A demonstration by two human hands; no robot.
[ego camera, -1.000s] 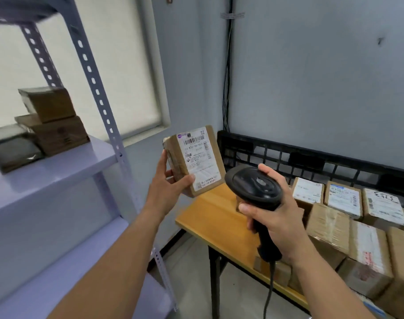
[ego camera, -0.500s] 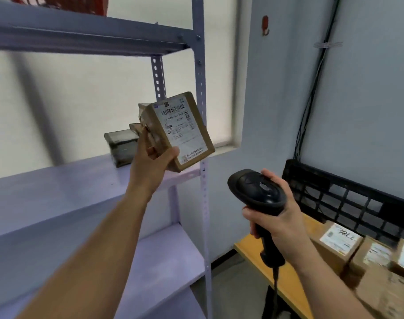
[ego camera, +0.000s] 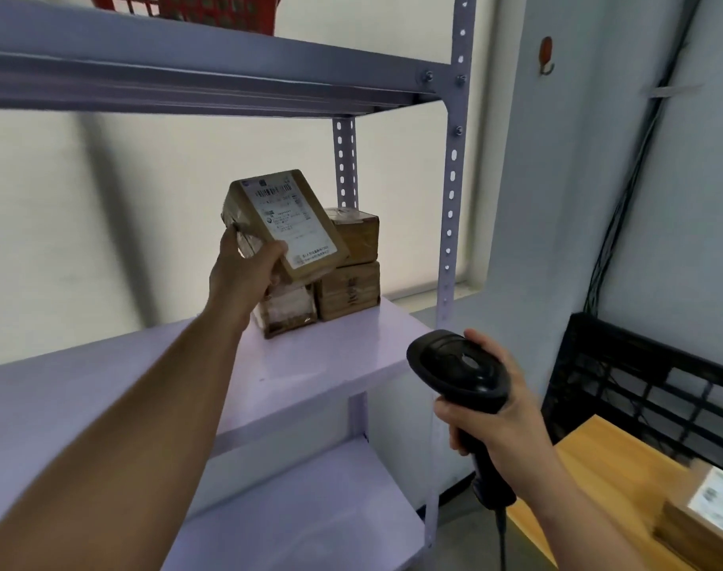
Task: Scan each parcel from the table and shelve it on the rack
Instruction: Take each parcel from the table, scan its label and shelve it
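Cardboard parcel [ego camera: 283, 224] tilts, gripped by the left hand [ego camera: 244, 280] over the rack shelf [ego camera: 331, 364]; right hand [ego camera: 502, 418] grips the scanner [ego camera: 454, 364].

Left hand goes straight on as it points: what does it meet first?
Probably the stacked boxes on the shelf, right behind the parcel the left hand holds; depth is unclear.

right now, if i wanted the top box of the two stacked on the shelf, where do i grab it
Probably its right end, thumb on the front face, fingers behind, coming from the right front. The top box sits flat on the lower box, so no underside, and the held parcel in the left hand covers its left.
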